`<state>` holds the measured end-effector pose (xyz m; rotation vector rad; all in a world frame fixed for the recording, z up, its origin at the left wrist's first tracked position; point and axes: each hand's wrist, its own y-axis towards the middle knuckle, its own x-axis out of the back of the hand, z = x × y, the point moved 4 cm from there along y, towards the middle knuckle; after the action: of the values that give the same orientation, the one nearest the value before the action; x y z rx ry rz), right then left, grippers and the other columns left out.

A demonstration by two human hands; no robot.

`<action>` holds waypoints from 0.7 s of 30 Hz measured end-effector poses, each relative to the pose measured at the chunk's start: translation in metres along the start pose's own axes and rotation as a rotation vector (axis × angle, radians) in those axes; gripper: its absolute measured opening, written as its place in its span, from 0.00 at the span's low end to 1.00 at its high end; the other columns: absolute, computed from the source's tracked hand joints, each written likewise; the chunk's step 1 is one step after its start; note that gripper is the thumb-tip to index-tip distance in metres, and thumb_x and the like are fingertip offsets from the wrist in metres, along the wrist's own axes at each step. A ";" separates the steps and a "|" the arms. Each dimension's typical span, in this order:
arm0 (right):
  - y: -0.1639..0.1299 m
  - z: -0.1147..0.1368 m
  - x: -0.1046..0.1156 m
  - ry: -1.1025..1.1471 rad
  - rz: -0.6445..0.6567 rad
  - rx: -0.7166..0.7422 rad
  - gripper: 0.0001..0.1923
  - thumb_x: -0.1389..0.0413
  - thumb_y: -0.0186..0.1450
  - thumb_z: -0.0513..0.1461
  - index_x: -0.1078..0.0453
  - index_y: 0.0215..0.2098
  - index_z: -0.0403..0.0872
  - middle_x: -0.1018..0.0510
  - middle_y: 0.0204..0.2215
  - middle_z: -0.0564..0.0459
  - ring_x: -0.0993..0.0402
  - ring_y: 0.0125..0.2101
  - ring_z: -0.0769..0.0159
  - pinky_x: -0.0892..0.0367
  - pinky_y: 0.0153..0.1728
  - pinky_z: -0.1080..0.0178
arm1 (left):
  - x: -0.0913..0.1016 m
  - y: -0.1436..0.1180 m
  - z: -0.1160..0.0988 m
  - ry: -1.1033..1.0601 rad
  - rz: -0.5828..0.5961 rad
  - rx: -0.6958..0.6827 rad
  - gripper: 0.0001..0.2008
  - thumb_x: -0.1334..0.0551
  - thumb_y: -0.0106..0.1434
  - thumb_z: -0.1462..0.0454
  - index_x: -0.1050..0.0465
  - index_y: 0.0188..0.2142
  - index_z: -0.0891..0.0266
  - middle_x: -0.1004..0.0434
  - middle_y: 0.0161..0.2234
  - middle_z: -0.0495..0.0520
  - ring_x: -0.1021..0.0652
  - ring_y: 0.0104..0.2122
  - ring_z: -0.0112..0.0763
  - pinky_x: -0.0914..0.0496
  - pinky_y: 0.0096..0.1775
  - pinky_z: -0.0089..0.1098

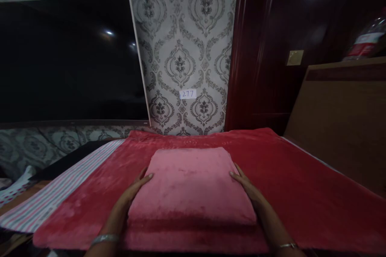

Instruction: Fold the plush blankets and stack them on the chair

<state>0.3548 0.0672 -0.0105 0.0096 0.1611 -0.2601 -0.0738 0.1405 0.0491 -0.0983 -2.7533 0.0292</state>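
Note:
A folded pink plush blanket lies in a thick, squarish bundle in front of me. My left hand grips its left side, thumb on the top edge and the other fingers mostly hidden down the side. On the opposite edge, my right hand has hold in the same way, with its thumb over the top. Beneath the bundle spreads a red plush cloth, which hangs over the front edge. Each wrist wears a bracelet.
Striped fabric shows left of the red cloth. A television hangs on the patterned wall, beside a paper label reading 277. At right stands a large brown box with a plastic bottle on top.

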 end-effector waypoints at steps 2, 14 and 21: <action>-0.001 -0.002 0.003 -0.039 -0.011 -0.011 0.53 0.38 0.54 0.60 0.48 0.71 0.53 0.50 0.72 0.48 0.43 0.67 0.51 0.41 0.64 0.50 | -0.002 0.005 0.012 -0.089 0.077 0.040 0.44 0.41 0.59 0.39 0.43 0.69 0.55 0.29 0.61 0.58 0.24 0.56 0.44 0.25 0.53 0.42; -0.012 0.018 -0.003 -0.118 0.017 0.038 0.57 0.35 0.51 0.59 0.50 0.72 0.54 0.42 0.69 0.48 0.39 0.65 0.47 0.39 0.63 0.48 | -0.006 0.034 0.039 -0.091 0.084 -0.132 0.64 0.32 0.45 0.36 0.55 0.73 0.60 0.53 0.72 0.58 0.44 0.69 0.48 0.40 0.65 0.39; -0.010 0.049 0.005 -0.183 -0.079 0.171 0.49 0.36 0.56 0.53 0.49 0.71 0.56 0.45 0.71 0.55 0.46 0.68 0.51 0.42 0.65 0.51 | 0.013 0.027 -0.026 -0.127 0.044 -0.198 0.56 0.28 0.51 0.49 0.54 0.72 0.56 0.52 0.72 0.54 0.38 0.67 0.50 0.32 0.61 0.41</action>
<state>0.3651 0.0551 0.0369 0.1491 -0.0435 -0.3512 -0.0745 0.1684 0.0774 -0.2170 -2.8736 -0.2329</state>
